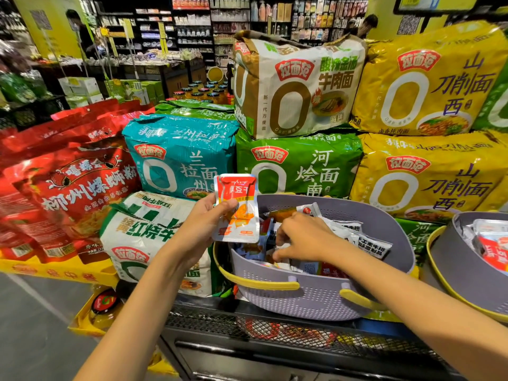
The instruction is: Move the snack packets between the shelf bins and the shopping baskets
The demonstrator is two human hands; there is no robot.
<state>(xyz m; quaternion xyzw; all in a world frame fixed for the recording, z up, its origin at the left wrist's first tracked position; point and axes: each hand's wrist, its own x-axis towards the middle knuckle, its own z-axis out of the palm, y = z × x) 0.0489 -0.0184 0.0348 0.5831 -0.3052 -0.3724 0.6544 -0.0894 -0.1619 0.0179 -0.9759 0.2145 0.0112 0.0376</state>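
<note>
Red-and-white snack packet (237, 207) pinched in your left hand (202, 220) just over the rim of the grey basket (308, 301), while your right hand (301, 237) curls among the many packets inside, its hold impossible to tell; the transfer appears far from finished.

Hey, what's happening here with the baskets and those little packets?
A person is handling snack packets at a shop display. Their left hand holds a red and white packet up beside the grey basket. The right hand digs among the packets inside it; whether it grips one is unclear. A second basket, also holding snacks, sits to the right.
</note>
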